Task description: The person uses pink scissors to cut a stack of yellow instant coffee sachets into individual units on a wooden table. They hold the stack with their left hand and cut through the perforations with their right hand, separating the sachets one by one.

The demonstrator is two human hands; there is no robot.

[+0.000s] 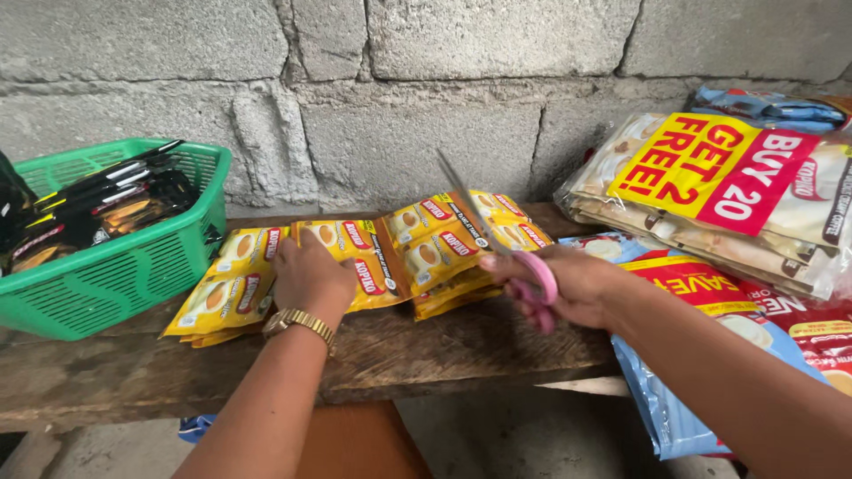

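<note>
A strip of joined yellow sachets (399, 253) lies across a rough wooden bench (444, 350). My left hand (311, 275), with a gold watch at the wrist, presses flat on the strip's middle. My right hand (559, 284) grips pink-handled scissors (497, 239). Their open blades point up and to the left, over the strip's right part. More yellow sachets (226, 288) lie at the strip's left end.
A green plastic basket (115, 275) with several black sachets stands at the left of the bench. Large clear bags of sachets (710, 195) and a blue-edged bag (674, 399) are stacked at the right. A grey block wall (399, 89) rises behind.
</note>
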